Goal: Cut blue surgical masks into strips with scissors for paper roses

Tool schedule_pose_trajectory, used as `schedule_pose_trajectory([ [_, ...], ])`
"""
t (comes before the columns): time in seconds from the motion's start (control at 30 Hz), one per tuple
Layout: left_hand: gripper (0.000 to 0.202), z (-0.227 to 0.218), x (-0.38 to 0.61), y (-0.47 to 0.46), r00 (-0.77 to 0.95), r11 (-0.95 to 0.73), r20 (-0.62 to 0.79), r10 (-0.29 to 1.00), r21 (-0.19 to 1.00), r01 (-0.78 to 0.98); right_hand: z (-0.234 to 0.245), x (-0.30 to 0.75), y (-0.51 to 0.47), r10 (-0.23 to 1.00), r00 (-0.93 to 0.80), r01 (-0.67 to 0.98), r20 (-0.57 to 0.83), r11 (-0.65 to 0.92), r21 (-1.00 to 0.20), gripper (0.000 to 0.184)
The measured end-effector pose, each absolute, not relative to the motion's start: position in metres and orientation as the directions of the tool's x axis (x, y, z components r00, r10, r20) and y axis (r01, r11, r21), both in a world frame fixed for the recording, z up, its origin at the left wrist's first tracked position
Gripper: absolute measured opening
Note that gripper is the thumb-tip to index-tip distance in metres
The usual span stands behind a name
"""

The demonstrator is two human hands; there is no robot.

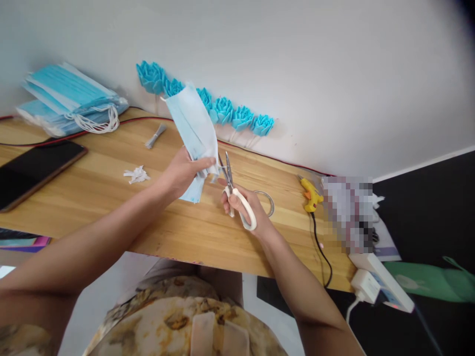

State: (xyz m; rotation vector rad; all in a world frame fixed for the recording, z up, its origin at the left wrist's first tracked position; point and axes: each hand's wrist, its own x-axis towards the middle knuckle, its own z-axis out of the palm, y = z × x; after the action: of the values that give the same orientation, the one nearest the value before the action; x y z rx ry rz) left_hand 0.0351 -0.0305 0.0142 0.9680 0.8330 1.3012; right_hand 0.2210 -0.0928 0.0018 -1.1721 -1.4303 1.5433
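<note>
My left hand (pixel 187 170) is closed on a light blue and white face mask (pixel 195 121), held up above the table with its lower part hanging below my fingers. In my right hand (pixel 247 202) is a pair of scissors (pixel 237 190) with white handles, fingers through the loops. The blades are parted and point up beside the mask's right edge, where a thin white strand shows near them. Behind the mask, a row of blue flowers (pixel 223 110) on thin stems leans against the wall; the mask hides part of it.
Stacked face masks (pixel 70 94) lie at the back left, near a phone (pixel 40 165). White scraps (pixel 136 174) and a bundle of thin ties (pixel 155 136) rest on the wooden table (pixel 111 212). Rightward are a ring-shaped roll (pixel 271 202), a yellow glue gun (pixel 310 194) and a power strip (pixel 386 287).
</note>
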Motion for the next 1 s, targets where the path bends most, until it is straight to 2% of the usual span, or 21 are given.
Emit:
schedule_pose_trajectory([
  [0.17,0.028,0.010,0.038,-0.032,0.077,-0.026,0.047,0.996,0.967,-0.254,0.002,0.221,-0.092,0.946,-0.302,0.117,-0.117,-0.085,-0.990,0.083],
  [0.33,0.031,0.013,0.036,-0.030,-0.002,0.008,-0.010,1.000,0.926,-0.377,-0.002,0.224,-0.091,0.956,-0.276,0.103,-0.099,-0.073,-0.992,0.065],
  [0.43,0.030,0.012,0.034,-0.026,-0.070,-0.020,-0.011,0.998,0.901,-0.434,-0.003,0.225,-0.090,0.946,-0.303,0.086,-0.115,-0.093,-0.992,0.060],
  [0.57,0.028,0.013,0.025,-0.016,-0.196,-0.092,0.010,0.981,0.906,-0.414,-0.001,0.226,-0.090,0.926,-0.333,0.105,-0.181,-0.154,-0.983,0.055],
  [0.7,0.028,0.014,0.017,-0.009,-0.305,-0.170,0.054,0.951,0.914,-0.369,0.002,0.229,-0.093,0.854,-0.472,0.069,-0.217,-0.209,-0.975,0.049],
  [0.83,0.031,0.010,0.021,-0.011,-0.290,-0.136,0.026,0.957,0.920,-0.367,0.004,0.230,-0.097,0.813,-0.547,0.073,-0.199,-0.190,-0.979,0.057],
  [0.93,0.032,0.008,0.028,-0.016,-0.249,-0.112,0.018,0.968,0.923,-0.369,0.003,0.227,-0.098,0.846,-0.493,0.115,-0.204,-0.169,-0.979,0.073],
  [1.0,0.031,0.008,0.031,-0.019,-0.237,-0.114,0.029,0.971,0.928,-0.354,0.003,0.225,-0.099,0.865,-0.457,0.148,-0.205,-0.153,-0.977,0.075],
])
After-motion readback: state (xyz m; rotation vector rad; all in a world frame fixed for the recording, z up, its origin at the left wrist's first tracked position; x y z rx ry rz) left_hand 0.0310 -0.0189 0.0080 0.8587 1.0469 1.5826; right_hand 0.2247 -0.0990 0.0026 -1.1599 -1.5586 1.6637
